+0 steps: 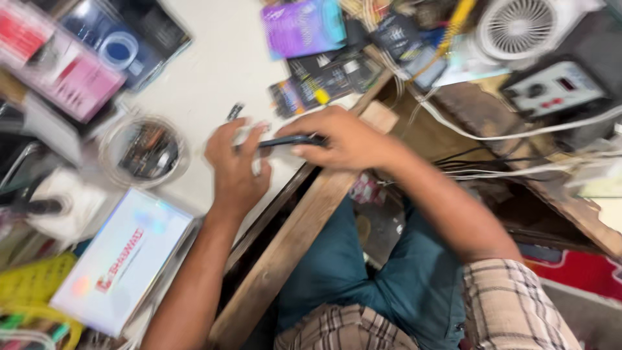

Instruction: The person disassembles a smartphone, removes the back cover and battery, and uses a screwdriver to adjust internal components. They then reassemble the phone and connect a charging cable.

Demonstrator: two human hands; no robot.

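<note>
Only one view is given, taken from a camera worn on the head. The scene is looked down on steeply, almost straight over the lap, so that the wearer's own checked sleeves and teal trousers (363, 272) are seen at the lower edge. The frame is rolled: the wooden edge (304, 227) of the counter (214, 78) is seen running diagonally from lower left to upper right. The counter is seen at close range, within arm's reach, and fills the upper left. Motion blur is spread over the whole picture. No second view is supplied, so no shared area is shown.
</note>
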